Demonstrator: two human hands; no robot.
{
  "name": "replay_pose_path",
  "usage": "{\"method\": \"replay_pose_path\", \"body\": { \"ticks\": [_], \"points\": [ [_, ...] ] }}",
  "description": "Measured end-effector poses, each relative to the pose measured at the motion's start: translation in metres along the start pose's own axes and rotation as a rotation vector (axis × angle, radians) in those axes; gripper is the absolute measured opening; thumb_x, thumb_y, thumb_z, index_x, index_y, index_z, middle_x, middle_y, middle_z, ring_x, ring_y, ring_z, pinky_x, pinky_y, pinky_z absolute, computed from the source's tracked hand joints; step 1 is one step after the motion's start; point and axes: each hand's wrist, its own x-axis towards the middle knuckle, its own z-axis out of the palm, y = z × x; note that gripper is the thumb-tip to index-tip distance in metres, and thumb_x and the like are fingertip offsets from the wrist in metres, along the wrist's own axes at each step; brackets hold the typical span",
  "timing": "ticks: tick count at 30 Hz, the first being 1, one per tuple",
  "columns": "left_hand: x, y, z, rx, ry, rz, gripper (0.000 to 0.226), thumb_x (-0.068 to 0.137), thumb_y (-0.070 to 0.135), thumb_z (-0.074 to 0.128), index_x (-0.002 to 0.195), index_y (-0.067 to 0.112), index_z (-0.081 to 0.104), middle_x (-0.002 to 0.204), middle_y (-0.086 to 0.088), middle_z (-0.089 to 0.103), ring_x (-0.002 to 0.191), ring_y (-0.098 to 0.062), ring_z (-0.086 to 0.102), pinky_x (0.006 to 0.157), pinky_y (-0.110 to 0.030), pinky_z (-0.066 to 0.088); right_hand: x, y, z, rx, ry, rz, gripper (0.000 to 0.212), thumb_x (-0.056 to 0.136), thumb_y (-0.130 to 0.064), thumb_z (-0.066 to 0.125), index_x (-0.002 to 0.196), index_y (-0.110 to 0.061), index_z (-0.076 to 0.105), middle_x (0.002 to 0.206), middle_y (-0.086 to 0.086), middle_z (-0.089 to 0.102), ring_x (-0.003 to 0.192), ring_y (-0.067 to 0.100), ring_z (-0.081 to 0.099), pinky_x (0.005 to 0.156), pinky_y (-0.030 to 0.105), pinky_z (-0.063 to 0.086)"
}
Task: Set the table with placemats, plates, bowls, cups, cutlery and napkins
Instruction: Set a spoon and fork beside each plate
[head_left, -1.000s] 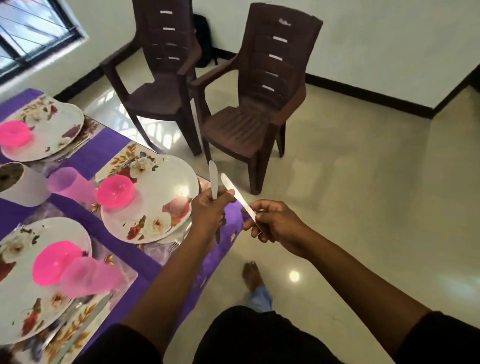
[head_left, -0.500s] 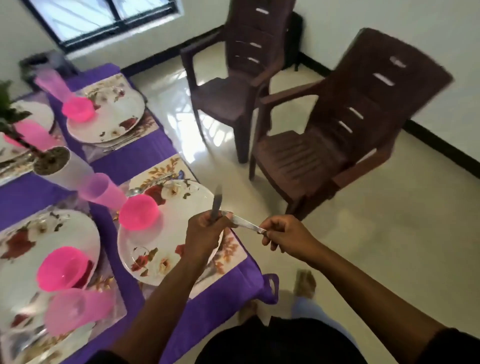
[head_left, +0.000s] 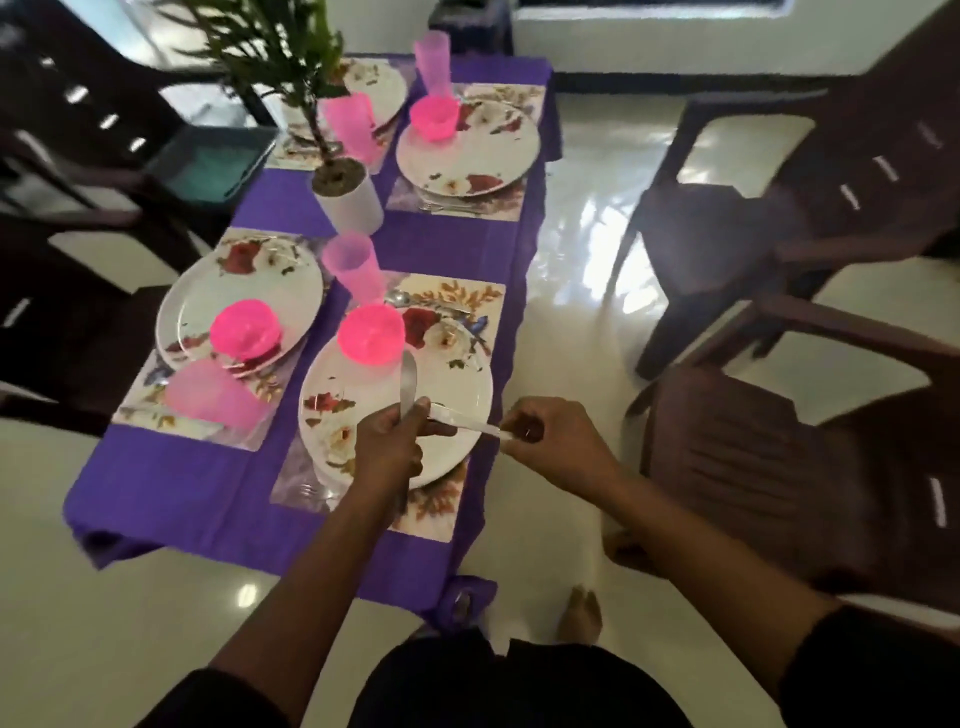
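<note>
Two knives were in the person's grasp above the nearest plate (head_left: 462, 395); the left hand (head_left: 389, 447) had its fingers (head_left: 415, 415) curled round the handle of one knife (head_left: 408, 382), whose blade stood upright over the plate and reached toward the pink bowl (head_left: 370, 332); the right hand (head_left: 550, 447), just past the plate's right rim, pinched the handle end of a second knife (head_left: 462, 420), which lay nearly level with its tip touching or almost touching the left hand, though the blur left that unclear. That plate sat on a floral placemat (head_left: 457, 299) on the purple-clothed table (head_left: 218, 499); the pink bowl stood on the plate's far edge, a pale pink cup (head_left: 354, 267) stood just beyond the bowl, and a spoon (head_left: 397, 298) showed beside the cup; a fork (head_left: 309, 490) peeked out at the plate's near-left rim. Left of the nearest plate lay a second plate (head_left: 208, 296) carrying another pink bowl (head_left: 244, 328), with a pink cup (head_left: 213, 397) tipped on its side near it. Beyond the nearest plate, a potted plant (head_left: 349, 200) stood mid-table; farther still was a third plate (head_left: 483, 156) with a bowl (head_left: 435, 117) and a tall cup (head_left: 431, 62) behind it; a fourth setting lay partly hidden behind the plant. To the right of the nearest plate, brown plastic chairs (head_left: 779, 467) stood on the glossy floor (head_left: 571, 260).
</note>
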Motion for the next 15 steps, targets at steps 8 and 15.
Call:
{"method": "replay_pose_path", "body": {
  "ticks": [8,15],
  "points": [
    [0.02,0.01,-0.006,-0.012,0.166,0.023,0.024,0.104,0.032,0.061,0.101,0.013,0.076,0.085,-0.006,0.08,0.045,-0.016,0.041,0.042,-0.023,0.035,0.052,-0.017,-0.001,-0.326,-0.084,-0.216,0.016,0.086,-0.035,0.076,0.101,-0.03,0.079,0.088,-0.012,0.074,0.078,0.006,0.064,0.075,0.031,0.06],
    [0.054,0.027,-0.007,0.014,0.119,0.094,0.022,0.101,0.033,0.066,0.097,0.017,0.08,0.087,0.001,0.081,0.046,-0.009,0.042,0.045,-0.024,0.035,0.093,-0.019,-0.01,-0.372,-0.127,-0.236,0.022,0.09,-0.028,0.075,0.112,-0.025,0.078,0.099,-0.01,0.077,0.082,0.006,0.068,0.076,0.022,0.059]
  ]
}}
